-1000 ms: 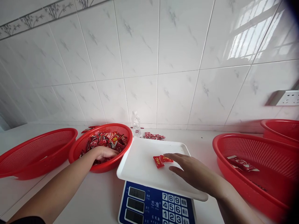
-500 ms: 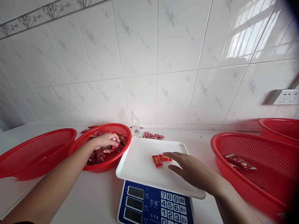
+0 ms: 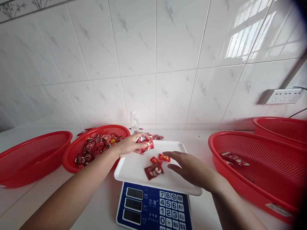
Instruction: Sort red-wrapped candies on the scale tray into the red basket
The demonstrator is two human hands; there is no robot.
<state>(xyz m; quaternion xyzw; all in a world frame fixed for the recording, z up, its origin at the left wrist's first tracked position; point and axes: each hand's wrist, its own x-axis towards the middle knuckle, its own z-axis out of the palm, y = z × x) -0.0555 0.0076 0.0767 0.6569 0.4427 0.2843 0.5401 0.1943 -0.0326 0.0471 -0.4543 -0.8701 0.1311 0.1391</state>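
Observation:
My left hand (image 3: 130, 145) hovers over the back left of the white scale tray (image 3: 134, 169), fingers closed on a bunch of red wrapped candies (image 3: 146, 144). One larger dark red packet (image 3: 153, 171) and two small red candies (image 3: 160, 158) lie on the tray. Beside those candies my right hand (image 3: 192, 169) rests flat, fingers stretched out, with nothing in it. The tray sits on a blue electronic scale (image 3: 153, 207) with a keypad.
A red basket (image 3: 79, 148) full of wrapped candies stands left of the scale, another red basket (image 3: 28, 156) beyond it. At the right are two more red baskets (image 3: 251, 153), the nearer holding a few packets. A water bottle (image 3: 133, 123) and loose candies sit by the tiled wall.
My left hand lifted a handful of candies out of the basket and moved right over the tray. A dark red packet now lies on the tray. My right hand barely moved.

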